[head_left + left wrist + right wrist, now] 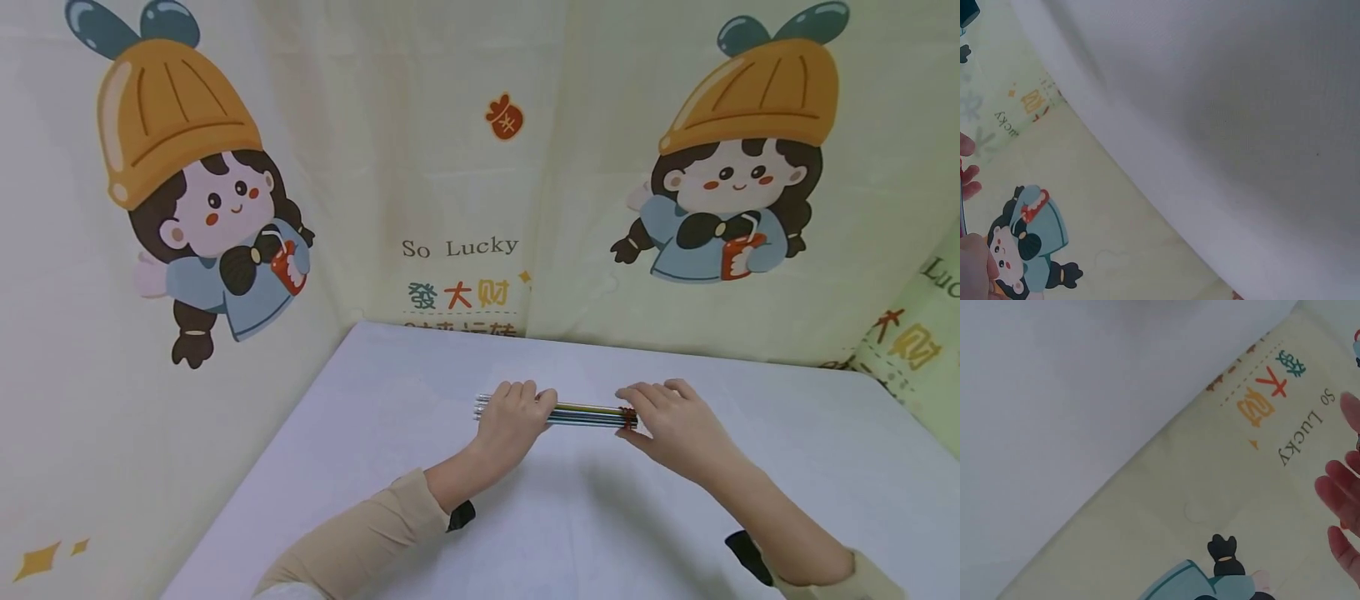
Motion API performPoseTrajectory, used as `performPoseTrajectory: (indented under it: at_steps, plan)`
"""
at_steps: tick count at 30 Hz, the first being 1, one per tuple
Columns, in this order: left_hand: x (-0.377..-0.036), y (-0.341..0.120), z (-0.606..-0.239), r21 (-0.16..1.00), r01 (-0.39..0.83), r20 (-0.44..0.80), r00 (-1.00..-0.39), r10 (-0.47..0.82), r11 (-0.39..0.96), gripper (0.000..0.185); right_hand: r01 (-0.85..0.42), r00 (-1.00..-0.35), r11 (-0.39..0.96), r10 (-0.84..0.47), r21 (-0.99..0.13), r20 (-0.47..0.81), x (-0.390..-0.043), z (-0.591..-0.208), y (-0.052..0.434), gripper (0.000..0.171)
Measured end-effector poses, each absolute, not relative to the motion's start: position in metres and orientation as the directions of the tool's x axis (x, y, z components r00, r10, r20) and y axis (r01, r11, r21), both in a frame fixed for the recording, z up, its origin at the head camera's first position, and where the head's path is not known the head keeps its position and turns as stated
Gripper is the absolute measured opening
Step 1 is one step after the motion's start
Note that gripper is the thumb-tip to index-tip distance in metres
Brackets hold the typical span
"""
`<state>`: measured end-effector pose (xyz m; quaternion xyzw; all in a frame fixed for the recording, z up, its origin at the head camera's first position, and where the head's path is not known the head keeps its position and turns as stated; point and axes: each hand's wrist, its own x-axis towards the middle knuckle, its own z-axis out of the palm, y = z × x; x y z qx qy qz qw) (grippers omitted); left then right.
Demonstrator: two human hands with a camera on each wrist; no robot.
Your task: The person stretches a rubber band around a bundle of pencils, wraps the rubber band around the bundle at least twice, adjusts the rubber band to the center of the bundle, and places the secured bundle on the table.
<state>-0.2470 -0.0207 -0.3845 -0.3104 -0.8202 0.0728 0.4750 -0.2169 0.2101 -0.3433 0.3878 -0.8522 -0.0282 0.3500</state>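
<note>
A bundle of thin coloured sticks [588,414] lies level just above the white table [420,467] in the head view. My left hand [525,402] grips its left part with fingers curled over the top, and the stick tips poke out to the left. My right hand [637,414] pinches the right end, where a red band [626,414] wraps the bundle. The left wrist view catches only fingertips [969,181] at its left edge. In the right wrist view, fingertips [1341,487] show at the right edge, and the bundle is hidden there.
A cream backdrop [465,167] printed with cartoon girls and "So Lucky" closes off the table at the back and left. A greenish panel [926,350] stands at the right. White tabletop lies all around the hands.
</note>
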Motion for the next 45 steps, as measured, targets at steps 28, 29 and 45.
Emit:
performPoseTrajectory:
  at_steps: [28,29,45]
  plan:
    - [-0.241,-0.019,-0.384,-0.441,0.417,0.716,-0.371,0.592,0.795,0.031,-0.596,-0.679,0.790,-0.590,0.141,0.438,-0.209,-0.336,0.203,0.036]
    - [-0.241,-0.019,-0.384,-0.438,0.419,0.720,-0.366,0.589,0.795,0.032,-0.586,-0.683,0.794,-0.592,0.164,0.427,-0.209,-0.334,0.204,0.032]
    - [-0.238,-0.019,-0.383,-0.407,0.482,0.732,-0.336,0.593,0.776,0.035,-0.646,-0.724,0.762,-0.590,-0.050,0.357,-0.205,-0.332,0.202,0.021]
